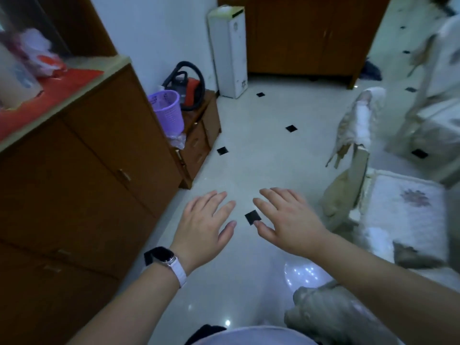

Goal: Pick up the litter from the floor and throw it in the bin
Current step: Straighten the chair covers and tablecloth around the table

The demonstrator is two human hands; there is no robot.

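Observation:
My left hand (202,225), with a white-strapped watch on its wrist, is stretched out palm down over the pale tiled floor (249,170), fingers apart and holding nothing. My right hand (290,220) hovers beside it, also spread and holding nothing. A purple plastic basket bin (167,113) stands on a low wooden unit at the left, beyond both hands. Crumpled clear plastic (178,141) lies under the bin's base. I see no litter on the floor near my hands; the black squares are tile inlays.
A tall wooden cabinet (74,183) fills the left side. A red and black vacuum cleaner (189,88) sits behind the bin, and a white upright appliance (227,51) stands by the wall. Worn white chairs (403,207) crowd the right. A grey cloth bundle (331,317) lies near my body.

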